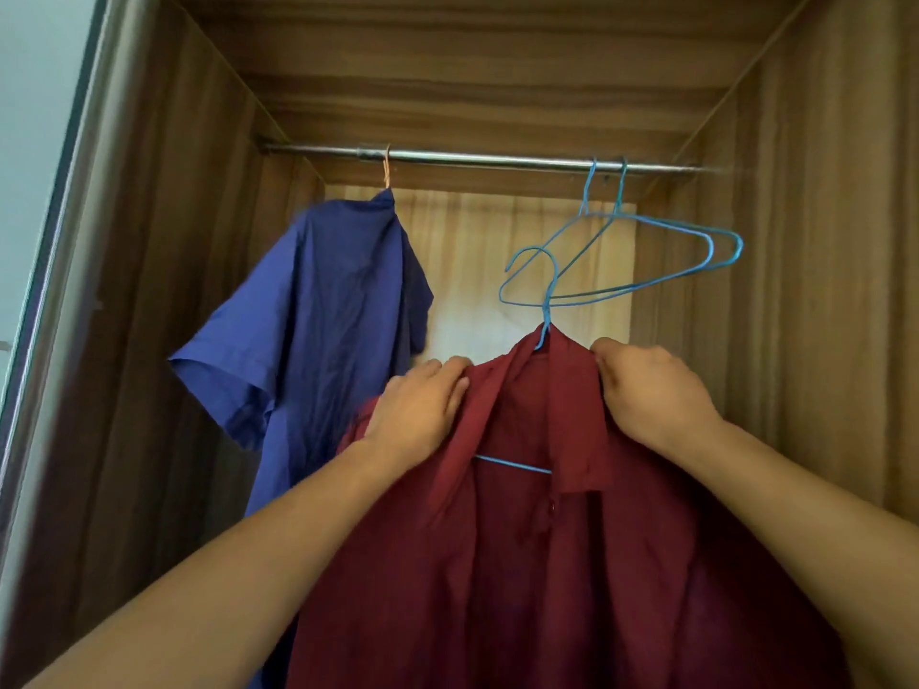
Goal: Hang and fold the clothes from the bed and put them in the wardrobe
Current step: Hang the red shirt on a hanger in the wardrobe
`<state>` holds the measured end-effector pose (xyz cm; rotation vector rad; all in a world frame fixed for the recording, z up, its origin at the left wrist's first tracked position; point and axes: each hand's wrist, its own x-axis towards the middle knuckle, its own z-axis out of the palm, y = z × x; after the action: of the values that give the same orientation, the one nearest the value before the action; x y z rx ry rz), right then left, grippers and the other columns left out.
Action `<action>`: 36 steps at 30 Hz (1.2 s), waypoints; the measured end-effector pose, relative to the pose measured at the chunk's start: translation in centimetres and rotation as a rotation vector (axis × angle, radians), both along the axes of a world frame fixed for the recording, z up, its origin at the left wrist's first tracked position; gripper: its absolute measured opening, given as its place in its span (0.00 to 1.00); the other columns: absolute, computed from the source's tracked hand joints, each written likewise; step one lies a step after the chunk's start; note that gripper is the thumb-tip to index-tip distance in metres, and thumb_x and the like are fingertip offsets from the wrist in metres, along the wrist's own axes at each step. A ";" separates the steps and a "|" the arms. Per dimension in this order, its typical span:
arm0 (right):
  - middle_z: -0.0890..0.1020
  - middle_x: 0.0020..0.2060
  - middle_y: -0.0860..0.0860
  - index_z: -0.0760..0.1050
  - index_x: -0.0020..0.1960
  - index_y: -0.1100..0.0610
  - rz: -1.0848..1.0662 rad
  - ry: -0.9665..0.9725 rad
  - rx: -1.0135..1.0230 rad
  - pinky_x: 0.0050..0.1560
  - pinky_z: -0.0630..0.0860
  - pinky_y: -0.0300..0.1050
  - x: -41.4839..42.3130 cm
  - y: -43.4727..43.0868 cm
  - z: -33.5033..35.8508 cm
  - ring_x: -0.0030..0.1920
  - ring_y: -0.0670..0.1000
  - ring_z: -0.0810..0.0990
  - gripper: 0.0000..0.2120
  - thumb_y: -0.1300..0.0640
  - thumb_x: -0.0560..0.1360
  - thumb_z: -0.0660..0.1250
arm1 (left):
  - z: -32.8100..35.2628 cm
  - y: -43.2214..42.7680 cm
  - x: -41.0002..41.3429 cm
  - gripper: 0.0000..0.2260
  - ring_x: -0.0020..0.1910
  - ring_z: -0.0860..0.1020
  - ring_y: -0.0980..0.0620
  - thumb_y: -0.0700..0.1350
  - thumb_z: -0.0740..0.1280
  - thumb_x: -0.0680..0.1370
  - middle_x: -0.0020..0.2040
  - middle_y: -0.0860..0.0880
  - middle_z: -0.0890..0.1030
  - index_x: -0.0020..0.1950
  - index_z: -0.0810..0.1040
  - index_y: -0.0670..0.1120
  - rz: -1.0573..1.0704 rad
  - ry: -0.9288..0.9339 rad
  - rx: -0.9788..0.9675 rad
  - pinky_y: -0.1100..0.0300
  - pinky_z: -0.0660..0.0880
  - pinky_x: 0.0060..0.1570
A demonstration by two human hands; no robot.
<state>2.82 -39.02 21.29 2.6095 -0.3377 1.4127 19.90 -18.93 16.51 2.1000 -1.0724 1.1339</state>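
Hook of the blue hanger (548,305) stands upright between left hand (422,405) and right hand (651,390), whose fingers pinch the maroon shirt (547,564) at its shoulders, below the wardrobe rail (497,161)

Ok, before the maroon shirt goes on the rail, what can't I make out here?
Head view only:
1. Shoulders of the blue hanger: covered by the maroon shirt; only its hook and some bottom bar show.
2. Fingertips of the left hand and right hand: tucked into collar fabric.
3. Hem of the maroon shirt: cut off by the bottom edge.
4. Lower part of the blue shirt: behind the left arm.
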 end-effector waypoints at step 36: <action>0.81 0.48 0.44 0.73 0.61 0.47 -0.158 0.030 0.102 0.48 0.71 0.41 2.5 2.5 9.9 0.52 0.52 0.81 0.25 0.41 0.69 0.77 | 15.1 -10.2 14.2 0.14 0.36 0.66 0.43 0.56 0.59 0.73 0.38 0.41 0.77 0.44 0.75 0.47 -0.548 0.239 -0.389 0.52 0.71 0.38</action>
<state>5.33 -36.47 31.17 2.6132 -0.6117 1.3364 34.15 -29.15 31.64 1.4671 -1.1094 0.7273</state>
